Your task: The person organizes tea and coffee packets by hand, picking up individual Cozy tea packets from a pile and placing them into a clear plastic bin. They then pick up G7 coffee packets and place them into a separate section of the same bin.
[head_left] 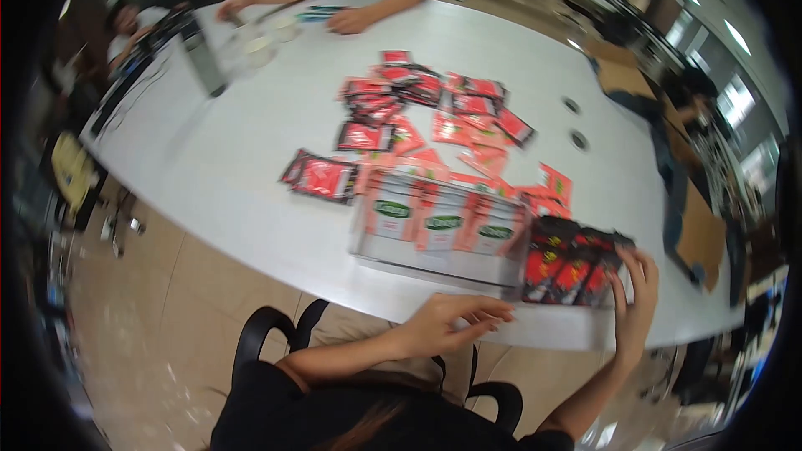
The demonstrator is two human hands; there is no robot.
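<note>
My right hand (638, 294) is at the right side of a group of black-and-red packets (570, 271), its fingers apart and touching or nearly touching the packets at the right end. These packets stand in rows, seemingly in a clear box whose edges are hard to make out. In front of a clear plastic box (434, 270) hovers my left hand (458, 321), fingers stretched out and holding nothing. Inside that box, several pink-and-white pouches (444, 221) with green labels stand side by side. Behind it lie loose pink packets (480, 159) and black-edged red packets (326, 177).
Across the white table (267, 117) sits another person with both hands (352, 20) on the tabletop. A dark bottle (203, 58) and pale cups (259, 52) stand at the far left. Open cardboard boxes (700, 234) line the right edge. My chair's armrest (259, 330) is below.
</note>
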